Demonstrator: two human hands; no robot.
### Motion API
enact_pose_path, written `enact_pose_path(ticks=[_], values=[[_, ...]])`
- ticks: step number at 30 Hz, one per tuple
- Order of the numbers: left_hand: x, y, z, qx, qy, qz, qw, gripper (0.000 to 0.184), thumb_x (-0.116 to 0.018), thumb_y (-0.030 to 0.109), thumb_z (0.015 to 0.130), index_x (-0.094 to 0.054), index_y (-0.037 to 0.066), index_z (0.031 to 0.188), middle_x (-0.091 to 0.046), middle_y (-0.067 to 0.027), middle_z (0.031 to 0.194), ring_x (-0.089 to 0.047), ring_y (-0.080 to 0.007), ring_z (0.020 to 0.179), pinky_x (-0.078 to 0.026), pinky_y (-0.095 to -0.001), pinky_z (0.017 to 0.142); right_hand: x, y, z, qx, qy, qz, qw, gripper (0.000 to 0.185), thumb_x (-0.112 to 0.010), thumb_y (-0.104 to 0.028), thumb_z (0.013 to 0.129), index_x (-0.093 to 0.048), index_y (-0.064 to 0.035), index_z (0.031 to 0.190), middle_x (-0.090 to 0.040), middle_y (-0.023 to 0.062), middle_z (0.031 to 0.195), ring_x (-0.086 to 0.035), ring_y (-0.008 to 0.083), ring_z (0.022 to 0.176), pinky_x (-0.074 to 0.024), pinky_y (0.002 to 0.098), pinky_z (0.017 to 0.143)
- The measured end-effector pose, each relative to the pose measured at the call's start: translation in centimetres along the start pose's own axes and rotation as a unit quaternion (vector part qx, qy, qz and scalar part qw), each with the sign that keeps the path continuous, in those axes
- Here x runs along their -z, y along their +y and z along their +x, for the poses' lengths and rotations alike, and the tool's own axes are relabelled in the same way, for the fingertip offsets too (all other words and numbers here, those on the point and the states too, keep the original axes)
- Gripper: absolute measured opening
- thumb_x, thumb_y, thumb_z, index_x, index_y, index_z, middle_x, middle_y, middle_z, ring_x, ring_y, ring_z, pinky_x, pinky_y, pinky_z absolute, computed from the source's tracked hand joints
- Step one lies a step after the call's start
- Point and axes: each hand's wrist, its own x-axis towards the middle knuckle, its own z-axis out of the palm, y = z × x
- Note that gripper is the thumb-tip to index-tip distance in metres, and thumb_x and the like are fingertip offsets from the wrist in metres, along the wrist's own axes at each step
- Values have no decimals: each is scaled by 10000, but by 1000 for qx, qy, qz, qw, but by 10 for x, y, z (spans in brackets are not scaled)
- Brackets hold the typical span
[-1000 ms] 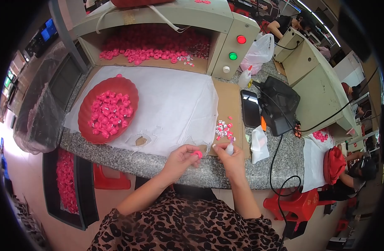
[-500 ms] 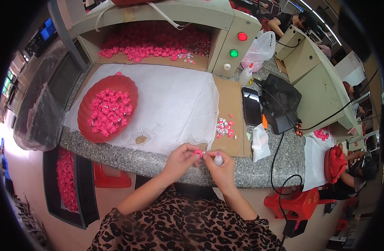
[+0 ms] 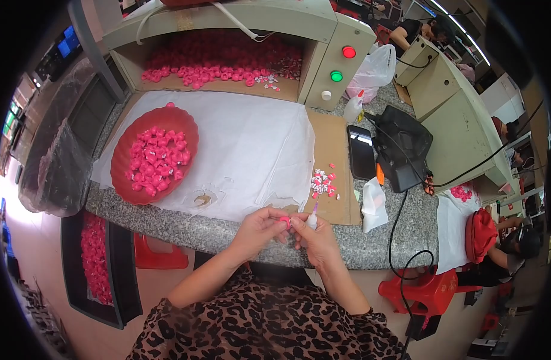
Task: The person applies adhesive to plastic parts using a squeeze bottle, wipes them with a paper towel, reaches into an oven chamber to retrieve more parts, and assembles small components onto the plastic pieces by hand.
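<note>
Between its thumb and fingers my left hand (image 3: 259, 231) pinches a small pink piece (image 3: 285, 222) above the counter's front edge. My right hand (image 3: 316, 239) touches the same piece with thumb and index finger, and also holds a small white bottle with a purple tip (image 3: 312, 220). Whatever tiny part lies between the fingertips is hidden. A red scalloped bowl (image 3: 121, 157) of pink pieces stands on white paper (image 3: 245, 144) at the left. Small pink and white parts (image 3: 322, 183) lie on cardboard (image 3: 341, 207) beyond my right hand.
A lit box (image 3: 323, 30) holding many pink pieces stands at the back. Right of the cardboard are a phone (image 3: 362, 153), a white wrapper (image 3: 374, 205), a glue bottle (image 3: 353, 108), a black bag (image 3: 401, 147) and a cable. A black crate (image 3: 122, 270) sits lower left; a person works far right.
My right hand has moved left from beside the small parts to the pink piece, meeting my left hand. The bottle in it has moved along and now tilts upward. My left hand has barely moved.
</note>
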Motion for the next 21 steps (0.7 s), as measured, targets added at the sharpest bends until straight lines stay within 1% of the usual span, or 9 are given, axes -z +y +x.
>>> enact_pose_path(ticks=[2, 5, 9, 10, 12, 13, 15, 19, 21], values=[[1, 1, -1, 3, -5, -6, 1000, 178, -541, 43, 796, -500, -20, 958, -563, -91, 854, -549, -116, 695, -477, -232, 591, -1, 1, 0, -21, -8, 12, 1000, 195, -611, -188, 767, -565, -28, 870, -545, 5, 653, -455, 50, 506, -382, 183, 412], [3, 1, -2, 6, -9, -12, 1000, 168, -538, 46, 798, -506, -18, 951, -567, -91, 855, -549, -114, 689, -476, -228, 589, -3, 5, 0, -10, -10, 2, 1000, 191, -608, -191, 770, -565, -36, 873, -549, 9, 662, -456, 51, 514, -382, 186, 413], [-5, 4, -1, -26, 1, 12, 1000, 182, -533, 51, 804, -501, 2, 976, -573, -77, 861, -533, -94, 649, -455, -199, 553, -3, 2, -1, -21, -18, 12, 1000, 176, -601, -189, 775, -564, -47, 873, -549, 3, 671, -459, 51, 531, -384, 189, 418], [-5, 5, -1, -28, 3, 13, 1000, 182, -533, 51, 804, -501, 2, 976, -573, -77, 861, -533, -94, 649, -455, -199, 553, -1, 3, -1, -19, -34, 47, 998, 167, -596, -188, 779, -563, -52, 870, -548, 0, 675, -461, 50, 539, -385, 190, 421], [-6, 7, 0, -32, -35, 91, 995, 212, -500, 76, 830, -479, 20, 1033, -573, -58, 844, -502, -69, 619, -416, -184, 510, 4, 4, -1, -18, -50, 83, 995, 157, -591, -186, 782, -563, -58, 868, -547, -4, 680, -463, 50, 547, -386, 190, 425], [-8, 9, -1, -32, -35, 92, 995, 212, -500, 76, 830, -479, 20, 1033, -573, -58, 844, -502, -69, 619, -416, -184, 510, 6, 4, -1, -11, -55, 79, 995, 152, -584, -186, 787, -563, -59, 869, -545, -6, 680, -464, 49, 550, -387, 190, 427], [-13, 13, -2, 36, -50, 173, 983, 241, -424, 132, 875, -439, 33, 1095, -548, -35, 812, -467, -50, 618, -380, -179, 498, 7, 5, -2, 0, -59, 76, 995, 148, -578, -186, 792, -562, -61, 869, -543, -9, 681, -465, 49, 553, -388, 190, 429], [-13, 7, -1, 7, -80, 134, 988, 275, -344, 155, 897, -427, 41, 1134, -474, -8, 767, -407, -43, 573, -363, -160, 527, 2, 3, -5, 8, -52, 59, 997, 147, -570, -185, 799, -558, -50, 858, -538, -7, 672, -468, 51, 541, -393, 190, 427], [-10, 4, -1, 27, -115, 142, 983, 295, -290, 218, 918, -393, 45, 1133, -491, -49, 917, -429, -58, 644, -374, -184, 553, 0, 5, -7, 2, -47, 54, 997, 148, -566, -183, 802, -556, -46, 855, -537, -6, 670, -470, 52, 537, -394, 190, 426]])
